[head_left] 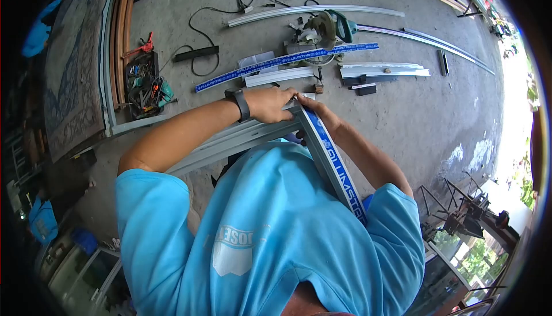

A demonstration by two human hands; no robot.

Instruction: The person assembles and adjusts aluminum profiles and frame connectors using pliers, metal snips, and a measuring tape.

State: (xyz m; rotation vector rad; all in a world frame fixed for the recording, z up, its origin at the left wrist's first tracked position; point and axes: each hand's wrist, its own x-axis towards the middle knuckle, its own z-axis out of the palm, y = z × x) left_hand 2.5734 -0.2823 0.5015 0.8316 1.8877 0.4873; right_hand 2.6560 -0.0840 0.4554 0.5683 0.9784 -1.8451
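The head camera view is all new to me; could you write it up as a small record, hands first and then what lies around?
Left hand: at the corner where the bars meet; its exact grip is unclear
Left wrist: dark band
Right hand: around the end of the blue-labelled bar
Other bars: grey lengths running off to the left
Beyond the hands: blue-labelled strip, power tool with a green handle
Surface beyond: grey floor
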